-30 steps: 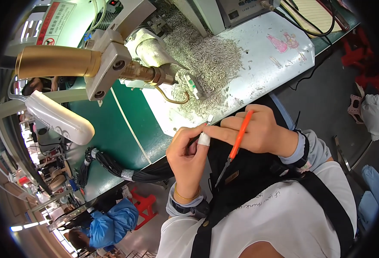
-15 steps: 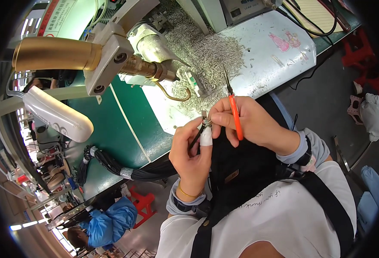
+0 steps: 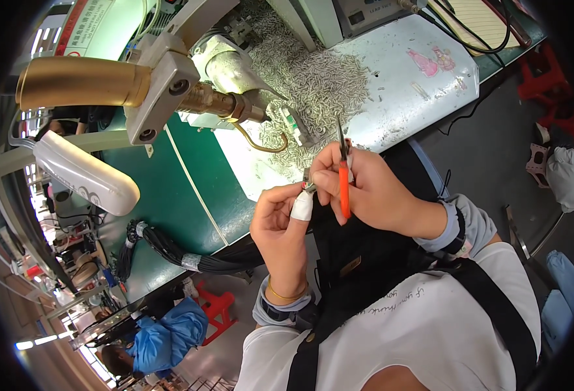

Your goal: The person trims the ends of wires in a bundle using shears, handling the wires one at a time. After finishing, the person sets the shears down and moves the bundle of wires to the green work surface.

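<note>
Thumb and forefinger of my left hand [image 3: 280, 225] pinch a small metal connector [image 3: 307, 176], with red and green bits showing near its base. The left thumb wears a white finger cover [image 3: 302, 206]. Close against it, my right hand [image 3: 371, 189] is closed, its thumb and forefinger meeting at the connector's right side. Held across that hand's fingers is an orange-handled pointed tool [image 3: 344, 189], its slim dark tip pointing away from me; its exact kind is unclear. Any wire behind the connector is hidden by the left fingers.
Beyond my hands, a heap of small silvery metal pieces [image 3: 326, 78] covers part of the white board [image 3: 404, 72]. A soldering fixture with a brass-coloured handle [image 3: 85, 81] overhangs the left. A black cable bundle [image 3: 169, 247] lies on the green bench [image 3: 137, 225]. A person in blue [image 3: 169, 335] is lower left.
My right hand has shifted slightly left, and the orange-handled tool stands more upright. My left hand has turned and moved a little left; the black wire seen in its fingers is now hidden.
</note>
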Motion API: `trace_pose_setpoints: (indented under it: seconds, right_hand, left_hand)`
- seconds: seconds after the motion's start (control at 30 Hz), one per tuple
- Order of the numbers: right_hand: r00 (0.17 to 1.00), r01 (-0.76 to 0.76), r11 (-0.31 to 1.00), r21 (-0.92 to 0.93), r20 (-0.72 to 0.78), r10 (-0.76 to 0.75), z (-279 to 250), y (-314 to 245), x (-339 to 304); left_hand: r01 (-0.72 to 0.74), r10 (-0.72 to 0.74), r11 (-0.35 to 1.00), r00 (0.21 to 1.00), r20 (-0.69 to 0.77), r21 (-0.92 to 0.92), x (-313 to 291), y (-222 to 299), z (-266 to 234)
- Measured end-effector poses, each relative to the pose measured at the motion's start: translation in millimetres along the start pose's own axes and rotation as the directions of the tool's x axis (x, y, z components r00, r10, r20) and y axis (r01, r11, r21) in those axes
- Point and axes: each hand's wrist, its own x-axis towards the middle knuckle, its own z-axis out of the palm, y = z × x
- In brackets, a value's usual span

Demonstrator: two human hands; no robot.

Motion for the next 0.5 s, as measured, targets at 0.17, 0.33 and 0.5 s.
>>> trace_pose_setpoints:
  seconds: [0.17,0.33,0.5]
  right_hand:
    - [0.981,-0.196,0.953,0.231,0.036,0.193,4.0,-9.3,-1.3]
    - [0.997,-0.008,0.916,-0.401,0.067,0.038,-11.1,-19.7,-6.8]
    - [0.996,0.053,0.715,-0.697,0.093,0.016,-8.6,-13.0,-12.3]
  left_hand:
    - [-0.178,0.172,0.978,0.983,0.064,0.111,-0.3,-4.7,-3.8]
    - [-0.126,0.125,0.989,0.992,0.019,0.071,-0.6,-2.6,-6.6]
    - [-0.157,0.154,0.985,0.987,0.052,0.066,-1.5,-0.3,-7.4]
